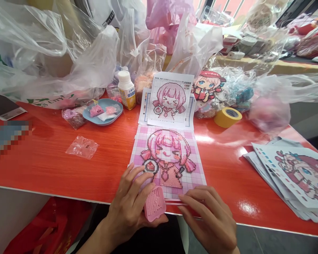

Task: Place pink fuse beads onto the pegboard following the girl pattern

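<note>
My left hand (131, 199) is closed round a small pink grooved tray (155, 204), tilted up at the table's front edge. Its fingertips reach over the lower left of a bead picture on a pegboard (201, 173). The bead figure (172, 176) has pink hair, a peach body and a round cake plate. My right hand (209, 211) rests at the board's lower right corner, fingers bent together and thumb beneath. A thin pink strip runs between its thumb and index finger; what it belongs to is unclear. Behind the board stands a printed pattern sheet (172, 118) of the same figure.
A blue plate (103, 122) with bead bags and a white-and-yellow bottle (126, 90) stand back left. A clear bead packet (82, 147) lies nearer. Yellow tape (228, 117) and stacked printed sheets (294, 180) are right. Plastic bags (90, 60) line the back.
</note>
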A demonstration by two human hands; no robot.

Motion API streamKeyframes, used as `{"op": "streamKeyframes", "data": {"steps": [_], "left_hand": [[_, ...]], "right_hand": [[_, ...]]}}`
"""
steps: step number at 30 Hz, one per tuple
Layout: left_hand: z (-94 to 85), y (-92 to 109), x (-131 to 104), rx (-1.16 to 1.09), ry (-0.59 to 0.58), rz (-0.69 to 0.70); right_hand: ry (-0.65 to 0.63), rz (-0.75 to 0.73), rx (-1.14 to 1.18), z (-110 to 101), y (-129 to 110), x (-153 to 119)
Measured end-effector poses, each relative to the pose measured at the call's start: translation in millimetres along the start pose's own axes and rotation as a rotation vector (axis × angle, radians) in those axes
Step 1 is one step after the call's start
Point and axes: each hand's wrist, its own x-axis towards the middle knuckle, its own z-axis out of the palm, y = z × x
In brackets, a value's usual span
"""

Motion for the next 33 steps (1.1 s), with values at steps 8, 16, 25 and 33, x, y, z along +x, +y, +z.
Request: {"op": "streamKeyframes", "data": {"steps": [8, 16, 25, 33], "left_hand": [[-0.8, 0.1, -0.2, 0.01, 0.003, 0.01], [0.7, 0.1, -1.5, 0.016, 0.02, -0.008], [-0.1, 0.5, -1.1, 0.013, 0.017, -0.008], [-0.4, 0.4, -0.4, 0.001, 0.021, -0.006]], "right_hand": [[-0.06, 0.005, -0.002, 3.9, 0.5, -5.2], [-0.084, -0.008, -0.004, 3.5, 1.0, -4.9], [-0.072, -0.001, -0.033, 5.0, 1.6, -6.6], [-0.068, -0.004, -0.054, 4.9, 0.1, -5.5]]}}
